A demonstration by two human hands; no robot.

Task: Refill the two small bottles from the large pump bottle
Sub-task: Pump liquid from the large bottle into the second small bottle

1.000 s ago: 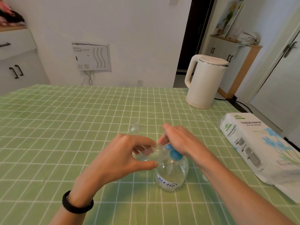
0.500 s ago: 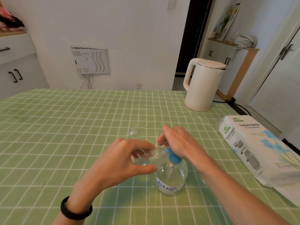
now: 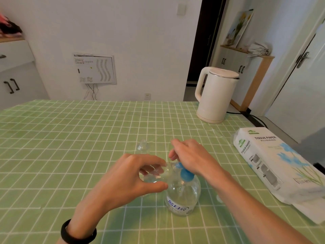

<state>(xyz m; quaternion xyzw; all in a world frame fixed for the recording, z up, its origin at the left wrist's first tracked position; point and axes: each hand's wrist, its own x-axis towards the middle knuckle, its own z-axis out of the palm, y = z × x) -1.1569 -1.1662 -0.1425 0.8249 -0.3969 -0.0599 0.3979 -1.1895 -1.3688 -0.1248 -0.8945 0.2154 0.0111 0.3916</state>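
Mid-fill, the left hand [image 3: 123, 182] grips a small bottle [image 3: 154, 175] against the spout of the pump bottle [image 3: 182, 196] on the table [image 3: 70, 138] while the right hand [image 3: 191, 159], fingers relaxed, presses the pump, so the next move likely calls for steady, aligned strokes.

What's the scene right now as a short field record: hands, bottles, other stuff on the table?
left hand: grips a clear small bottle, tilted, its neck by the pump's spout
right hand: rests on the blue pump head
large pump bottle: upright on the table, clear
second small bottle: stands apart behind the hands, untouched
fill level of held bottle: cannot tell
other items: white kettle far right, tissue pack at right edge
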